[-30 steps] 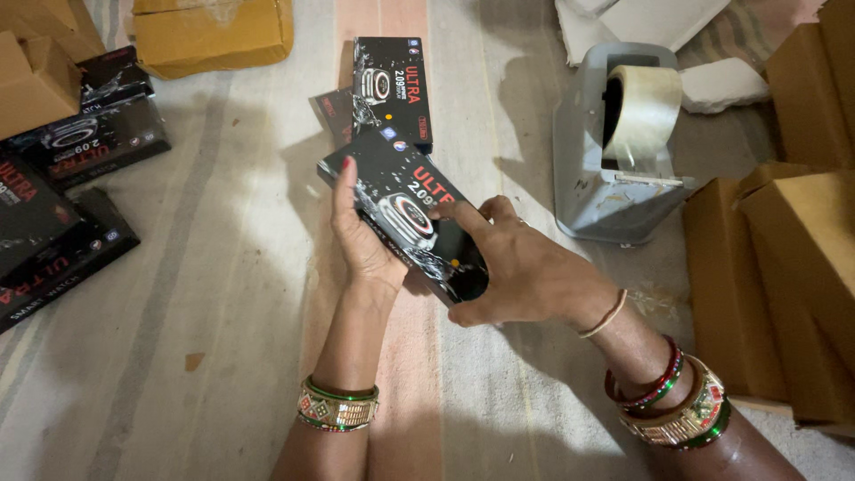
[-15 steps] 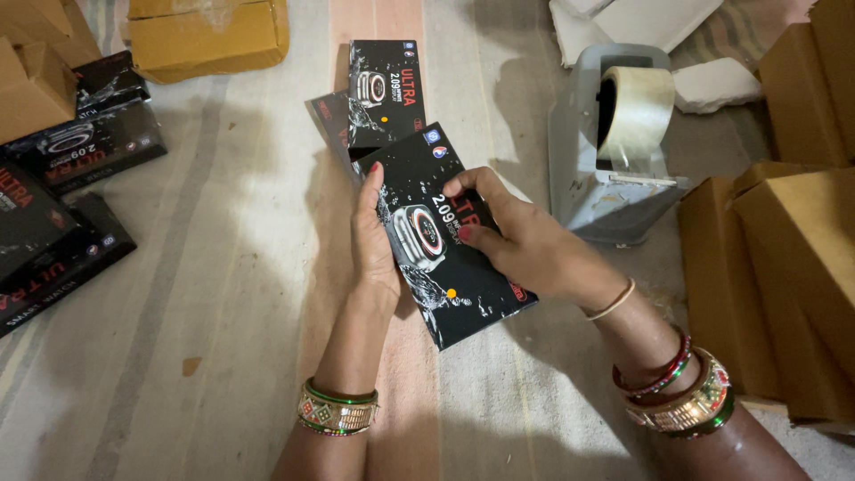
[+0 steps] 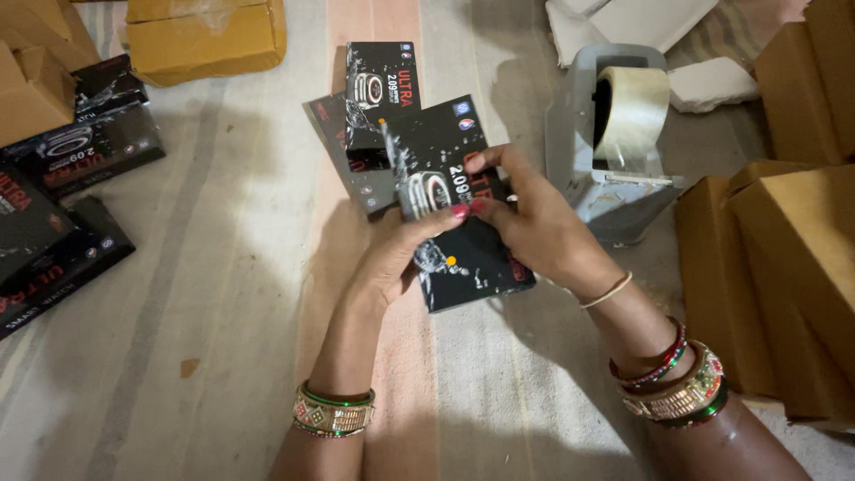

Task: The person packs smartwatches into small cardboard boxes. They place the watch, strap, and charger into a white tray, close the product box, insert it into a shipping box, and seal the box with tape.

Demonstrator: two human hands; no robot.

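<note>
Both my hands hold a flat black smartwatch box [image 3: 463,258] with a watch picture on its face, just above the striped mat. My left hand [image 3: 396,258] grips its left edge, thumb across the front. Across from it, my right hand [image 3: 534,227] holds the right side, with fingers curled over the top face. Behind it lie two more black boxes: one face up [image 3: 381,89], one grey-backed box [image 3: 343,151] partly under it.
A grey tape dispenser [image 3: 614,142] with a clear tape roll stands to the right. Brown cardboard cartons [image 3: 793,267] fill the right edge, another carton [image 3: 205,40] sits at the top left. Several black watch boxes [image 3: 80,151] lie at the left. White foam pieces [image 3: 712,82] rest at the top right.
The box has been turned from a tilted, edge-on hold to face up and moved slightly away from me. My right hand shifted from underneath it to its top right side.
</note>
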